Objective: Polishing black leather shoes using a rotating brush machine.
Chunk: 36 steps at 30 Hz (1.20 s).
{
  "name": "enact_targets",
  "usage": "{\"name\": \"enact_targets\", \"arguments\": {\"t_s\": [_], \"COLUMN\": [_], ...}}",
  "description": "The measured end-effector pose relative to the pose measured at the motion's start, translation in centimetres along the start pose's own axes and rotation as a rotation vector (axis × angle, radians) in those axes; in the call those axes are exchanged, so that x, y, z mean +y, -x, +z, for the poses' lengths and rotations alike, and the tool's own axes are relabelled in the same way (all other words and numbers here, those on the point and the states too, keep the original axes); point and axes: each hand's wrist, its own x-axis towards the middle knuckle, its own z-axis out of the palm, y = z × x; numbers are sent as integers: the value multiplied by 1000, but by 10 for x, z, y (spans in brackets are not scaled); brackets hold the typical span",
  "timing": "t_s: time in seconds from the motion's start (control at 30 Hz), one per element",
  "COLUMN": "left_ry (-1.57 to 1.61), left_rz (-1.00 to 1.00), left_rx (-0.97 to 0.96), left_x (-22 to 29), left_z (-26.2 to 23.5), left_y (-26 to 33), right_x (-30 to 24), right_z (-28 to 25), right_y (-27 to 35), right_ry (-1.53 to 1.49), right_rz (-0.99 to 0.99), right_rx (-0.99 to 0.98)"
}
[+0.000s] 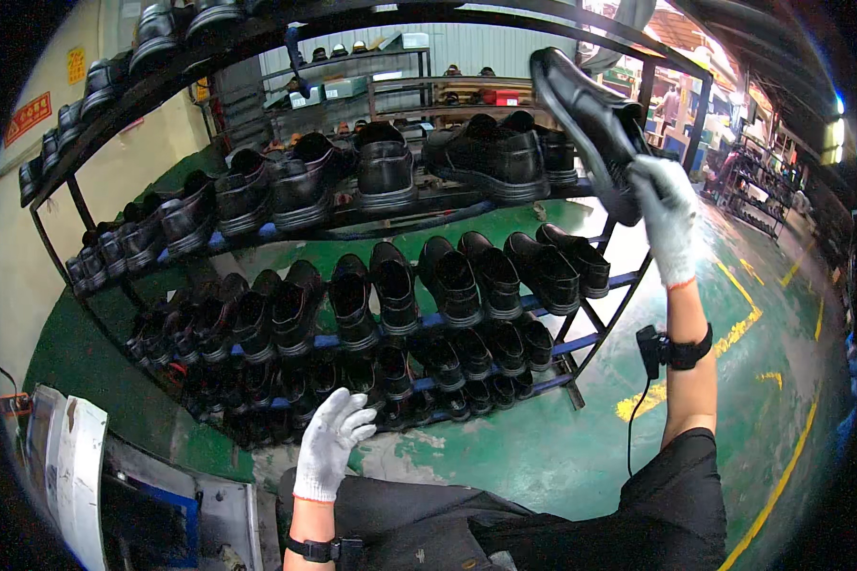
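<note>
My right hand (669,214), in a white knit glove, is raised at the right end of a shoe rack and closed around the heel part of a black leather shoe (586,119). The shoe is tilted, its toe pointing up and to the left. Low in front of the rack, my left hand (333,443), also gloved in white, has its fingers apart and holds nothing. Black shoes (386,167) stand on the upper shelf, close to the raised shoe. Another row of black shoes (395,285) sits on the shelf below it.
The dark metal rack frame (628,305) slants down on the right. A grey-white machine (76,476) stands at the lower left. Green floor (562,443) with yellow lines spreads to the right. Farther back are shelves with boxes (348,88) and another shoe rack (762,205).
</note>
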Motion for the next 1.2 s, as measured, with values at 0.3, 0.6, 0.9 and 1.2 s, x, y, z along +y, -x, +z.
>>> {"name": "enact_targets", "arguments": {"t_s": [0.3,0.6,0.9,1.2], "left_ry": [177,136,196,417], "left_rz": [-54,-49,-63,-147], "left_rx": [166,296,376,504], "left_x": [-12,-17,-31,-42], "left_z": [-26,-37,-59,-39], "left_y": [15,38,59,78], "right_x": [147,84,-77,-286], "right_z": [28,112,72,81], "right_y": [-28,-69,15,184], "right_ry": [333,1,227,-888], "right_rz": [21,7,-277,255], "right_rx": [-458,-462,-134,-1090]}}
